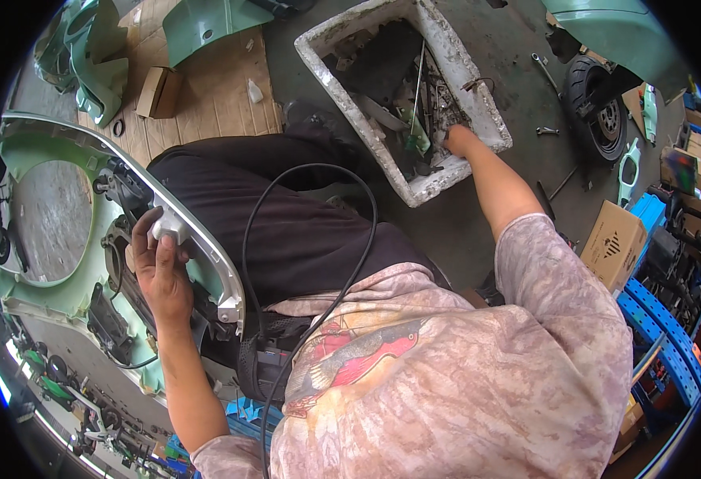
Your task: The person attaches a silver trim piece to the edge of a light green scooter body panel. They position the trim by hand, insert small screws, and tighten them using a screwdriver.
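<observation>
A large pale-green scooter body panel with a silver edge strip and a big round opening stands at my left, against my leg. My left hand is closed on it, fingers and thumb gripping a white plastic piece just inside the strip. On the right, my arm reaches out to a dirty white foam box. Down inside its near right corner is my right hand, among small loose hardware; its fingertips are hidden. A long thin metal rod and dark scraps lie in the box.
A black cable loops across my lap. Green panels and a small carton lie on flattened cardboard. Beyond the box are wrenches and a scooter wheel. A blue rack with cartons stands at right.
</observation>
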### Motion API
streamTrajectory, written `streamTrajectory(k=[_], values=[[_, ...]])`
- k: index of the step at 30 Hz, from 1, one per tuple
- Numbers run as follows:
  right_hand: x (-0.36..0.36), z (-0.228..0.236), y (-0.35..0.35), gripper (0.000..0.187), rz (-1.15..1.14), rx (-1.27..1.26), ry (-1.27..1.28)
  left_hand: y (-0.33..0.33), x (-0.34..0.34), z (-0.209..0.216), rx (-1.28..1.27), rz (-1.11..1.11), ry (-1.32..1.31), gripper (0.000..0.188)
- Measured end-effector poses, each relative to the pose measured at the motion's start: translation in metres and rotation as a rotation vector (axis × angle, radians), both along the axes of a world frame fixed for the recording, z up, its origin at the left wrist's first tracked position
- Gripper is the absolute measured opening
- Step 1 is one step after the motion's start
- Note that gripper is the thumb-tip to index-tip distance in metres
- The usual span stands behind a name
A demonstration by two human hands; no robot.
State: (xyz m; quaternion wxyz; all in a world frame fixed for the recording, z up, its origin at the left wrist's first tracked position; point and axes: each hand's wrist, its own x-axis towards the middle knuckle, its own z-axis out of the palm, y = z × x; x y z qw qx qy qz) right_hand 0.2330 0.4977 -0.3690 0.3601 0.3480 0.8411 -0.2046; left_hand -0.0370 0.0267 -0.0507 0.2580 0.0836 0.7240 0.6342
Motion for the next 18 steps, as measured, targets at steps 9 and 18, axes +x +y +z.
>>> streamTrajectory(k=[9, 18], values=[[0.002, -0.004, -0.004, 0.029, -0.046, 0.088, -0.009, 0.003, 0.003, 0.002, -0.001, 0.018, -0.01, 0.042], [0.005, -0.012, 0.0, 0.029, 0.057, 0.062, -0.031, -0.001, 0.001, 0.001, 0.008, -0.019, 0.016, 0.044]])
